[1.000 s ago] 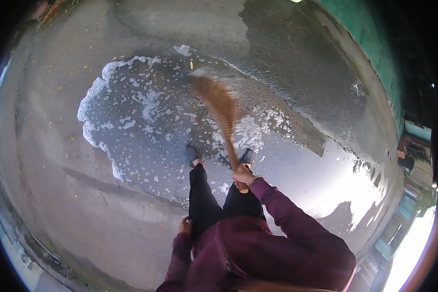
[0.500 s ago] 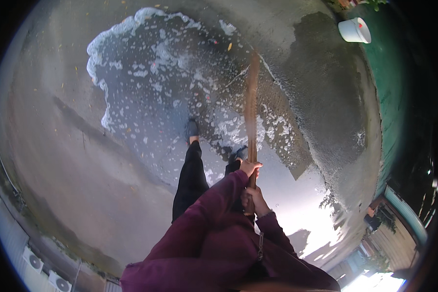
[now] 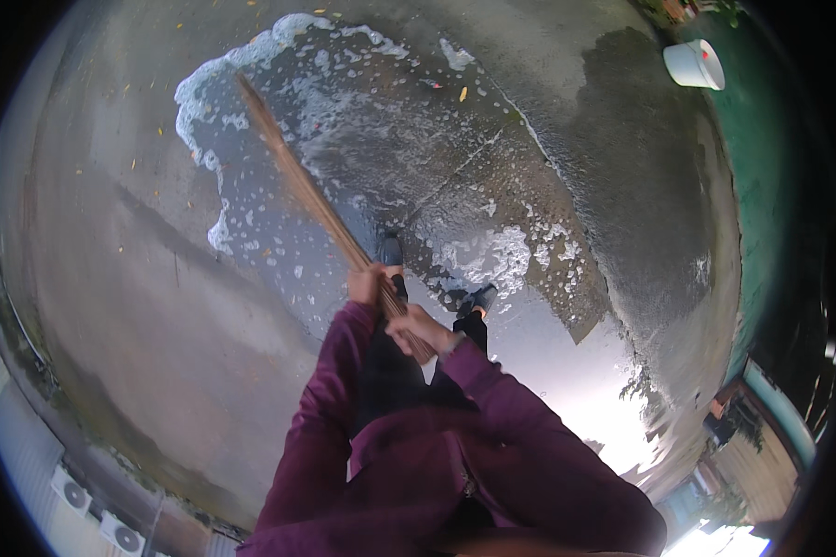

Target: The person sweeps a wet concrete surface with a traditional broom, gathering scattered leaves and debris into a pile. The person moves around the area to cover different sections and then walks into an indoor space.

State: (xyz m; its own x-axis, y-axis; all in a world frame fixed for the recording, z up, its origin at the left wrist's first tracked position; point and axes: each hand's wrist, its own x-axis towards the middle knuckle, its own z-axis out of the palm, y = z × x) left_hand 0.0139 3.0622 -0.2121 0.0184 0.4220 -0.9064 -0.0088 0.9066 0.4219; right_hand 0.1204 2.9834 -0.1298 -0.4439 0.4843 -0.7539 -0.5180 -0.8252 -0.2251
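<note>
Wet concrete ground (image 3: 158, 306) bears a foamy puddle (image 3: 372, 116), over whose left part the far end of a long stick broom (image 3: 319, 200) extends, slightly blurred. The broom runs diagonally through the wrapped fingers of the left hand (image 3: 366, 284), then those of the right hand (image 3: 420, 327), gripping nearer the body, its butt projecting just beyond.

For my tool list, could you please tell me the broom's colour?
The broom is brown, clearest in the head view.
</note>
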